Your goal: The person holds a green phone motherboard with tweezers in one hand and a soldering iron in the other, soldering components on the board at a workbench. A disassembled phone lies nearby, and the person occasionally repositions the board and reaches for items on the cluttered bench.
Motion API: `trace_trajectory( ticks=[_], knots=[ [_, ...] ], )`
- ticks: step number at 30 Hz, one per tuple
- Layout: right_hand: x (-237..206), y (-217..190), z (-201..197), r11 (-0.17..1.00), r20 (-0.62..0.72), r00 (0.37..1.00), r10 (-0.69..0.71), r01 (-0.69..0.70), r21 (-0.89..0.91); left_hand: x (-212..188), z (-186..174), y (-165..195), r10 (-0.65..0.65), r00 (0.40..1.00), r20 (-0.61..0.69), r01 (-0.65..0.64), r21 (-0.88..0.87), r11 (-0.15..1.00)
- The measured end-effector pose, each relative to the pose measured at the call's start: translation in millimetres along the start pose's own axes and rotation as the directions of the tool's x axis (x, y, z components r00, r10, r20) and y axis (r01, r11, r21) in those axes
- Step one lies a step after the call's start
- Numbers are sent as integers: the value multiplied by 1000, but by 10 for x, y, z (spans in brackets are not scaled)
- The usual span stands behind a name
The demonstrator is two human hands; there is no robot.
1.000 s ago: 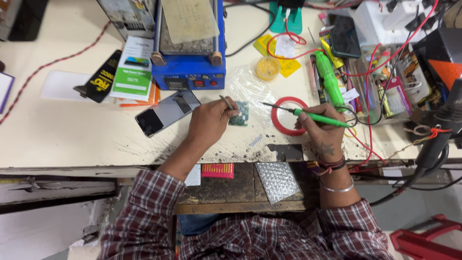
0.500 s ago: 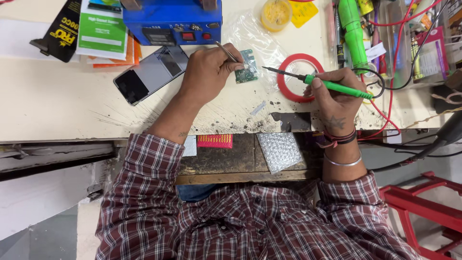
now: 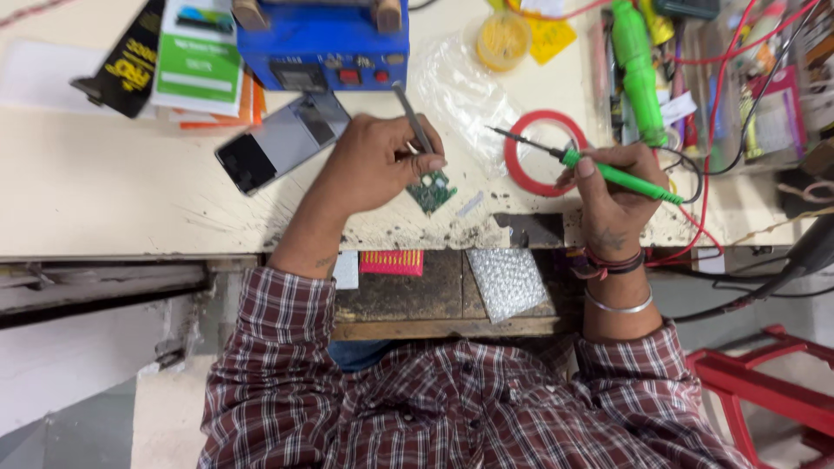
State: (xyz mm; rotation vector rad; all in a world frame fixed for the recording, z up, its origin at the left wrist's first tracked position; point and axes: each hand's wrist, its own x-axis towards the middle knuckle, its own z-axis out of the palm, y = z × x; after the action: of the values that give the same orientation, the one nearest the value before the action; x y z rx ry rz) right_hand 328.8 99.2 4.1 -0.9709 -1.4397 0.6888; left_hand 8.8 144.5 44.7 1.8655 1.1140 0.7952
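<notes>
Head view. The left hand (image 3: 378,165) is closed around tweezers (image 3: 413,117), fingertips pressing a small green circuit board (image 3: 432,190) near the scorched front edge of the bench (image 3: 104,208). The right hand (image 3: 617,187) grips a green soldering iron (image 3: 599,167), tip in open room between the hands, over a red tape ring (image 3: 546,153). A phone (image 3: 282,141) lies just left of the left hand. Against the earlier frame, the iron tip has lifted off the board.

My left hand (image 3: 373,165) curled, fingers pinched shut, forearm angled inward, my right hand (image 3: 618,187) fisted in a pen grip, wrist bent
</notes>
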Motion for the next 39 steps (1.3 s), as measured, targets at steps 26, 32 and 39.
trace_trajectory(
  ticks=[26,32,39],
  knots=[
    [93,395,134,938,-330,943,30,87,336,612,267,-204,187,979,-79,-139,410,901],
    [70,468,209,932,-387,922,14,128,338,724,240,-302,57,996,-64,-16,517,856],
    [61,432,258,895,-441,896,52,154,419,938,297,-259,159,978,-133,-59,558,828]
  ],
)
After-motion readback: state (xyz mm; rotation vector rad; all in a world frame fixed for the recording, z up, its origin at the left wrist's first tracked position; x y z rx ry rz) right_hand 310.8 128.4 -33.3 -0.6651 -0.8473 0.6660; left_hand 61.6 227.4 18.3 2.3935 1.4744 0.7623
